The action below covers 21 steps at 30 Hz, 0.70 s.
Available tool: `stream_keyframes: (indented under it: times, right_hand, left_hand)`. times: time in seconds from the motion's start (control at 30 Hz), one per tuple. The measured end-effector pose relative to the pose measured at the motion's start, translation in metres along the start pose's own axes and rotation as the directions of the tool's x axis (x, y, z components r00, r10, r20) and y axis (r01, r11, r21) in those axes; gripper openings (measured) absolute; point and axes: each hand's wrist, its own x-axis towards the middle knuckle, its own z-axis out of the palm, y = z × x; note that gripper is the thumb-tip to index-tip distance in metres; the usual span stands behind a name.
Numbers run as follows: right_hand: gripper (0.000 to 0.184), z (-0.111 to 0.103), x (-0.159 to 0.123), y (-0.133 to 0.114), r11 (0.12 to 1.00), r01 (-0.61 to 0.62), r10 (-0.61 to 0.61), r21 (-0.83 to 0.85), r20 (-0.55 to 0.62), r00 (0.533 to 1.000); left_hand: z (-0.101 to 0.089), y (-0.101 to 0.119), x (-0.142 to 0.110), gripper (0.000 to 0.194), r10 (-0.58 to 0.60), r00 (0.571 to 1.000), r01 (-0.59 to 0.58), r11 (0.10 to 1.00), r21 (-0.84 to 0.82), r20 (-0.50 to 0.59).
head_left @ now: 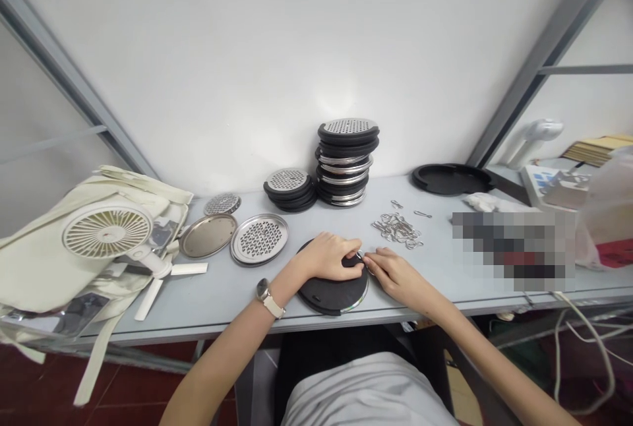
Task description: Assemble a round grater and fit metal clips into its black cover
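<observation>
A round black disc (329, 297) with a shiny metal rim lies near the front edge of the table. My left hand (329, 256) lies over its top with the fingers curled, gripping it close to the far right edge. At that edge a small wire clip (361, 254) shows between my two hands. My right hand (395, 274) pinches the clip from the right, thumb and forefinger together; its lower part is hidden by the fingers. Just beyond my right hand lies a loose pile of similar metal wire clips (395, 228).
Behind stand a tall stack of black-and-metal discs (345, 175) and a shorter stack (289, 190). To the left are a perforated metal plate (260, 239), a plain metal plate (208, 236), a white fan (109, 231) and a cream bag (34, 268). A black tray (452, 179) sits back right.
</observation>
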Motion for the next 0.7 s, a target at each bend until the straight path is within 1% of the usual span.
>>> stream_keyframes:
  times: [0.23, 0.4, 0.53, 0.7]
  right_hand:
    - [0.039, 0.0027, -0.0022, 0.0035, 1.0, -0.007, 0.007, 0.0, 0.001, 1.0]
    - [0.04, 0.0009, -0.0018, 0.0022, 1.0, -0.009, 0.009, 0.022, 0.007, 1.0]
    - [0.041, -0.0017, -0.0015, 0.0007, 0.997, -0.026, 0.025, 0.069, 0.014, 1.0]
    - [0.041, -0.0039, -0.0024, 0.0004, 0.995, -0.019, 0.017, 0.096, 0.016, 1.0]
  left_hand:
    - [-0.0025, 0.0024, -0.0005, 0.027, -0.007, 1.0, 0.007, 1.0, 0.016, 0.021]
    - [-0.0047, 0.0041, -0.0003, 0.024, 0.014, 0.998, -0.014, 1.0, -0.001, 0.058]
    - [-0.0044, 0.0033, 0.0, 0.022, 0.026, 0.998, -0.025, 0.999, -0.03, 0.057]
    - [-0.0039, 0.0026, -0.0002, 0.019, 0.05, 0.998, -0.049, 0.999, -0.02, 0.038]
